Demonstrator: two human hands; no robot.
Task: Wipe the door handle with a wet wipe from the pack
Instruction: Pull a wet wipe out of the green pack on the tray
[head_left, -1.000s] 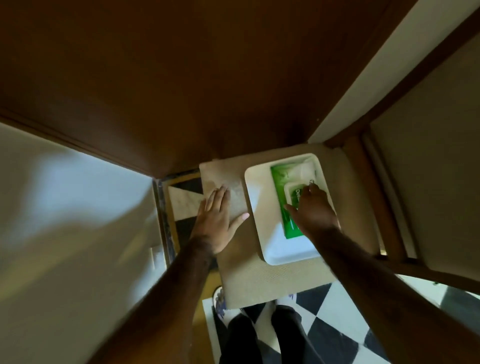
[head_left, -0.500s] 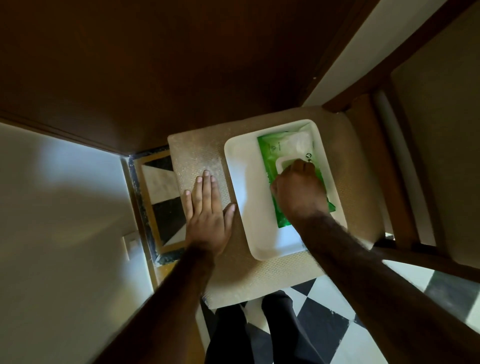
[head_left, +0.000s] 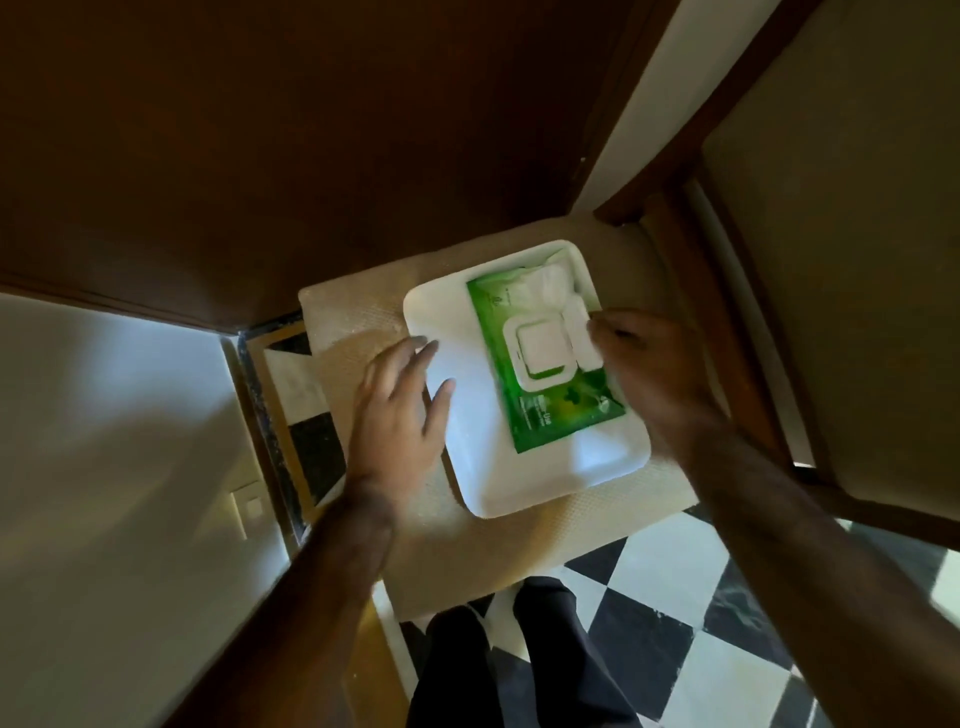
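A green wet wipe pack (head_left: 550, 410) lies in a white tray (head_left: 519, 483) on a chair seat. Its white flip lid (head_left: 581, 338) is swung open to the right, baring the white opening (head_left: 540, 348). My right hand (head_left: 654, 379) is at the pack's right side, with its fingertips pinching the lid. My left hand (head_left: 400, 410) rests with spread fingers across the tray's left rim and holds nothing. No door handle is in view. No wipe sticks out of the opening.
The beige chair seat (head_left: 467, 561) stands against a dark brown door (head_left: 311, 156). The chair's wooden frame and back (head_left: 727, 322) rise on the right. A white wall (head_left: 104, 467) is at the left. My legs stand on a black-and-white checked floor (head_left: 675, 623).
My right hand slid from the top of the pack to its right side and the lid now stands open. My left hand moved from the seat onto the tray's left rim.
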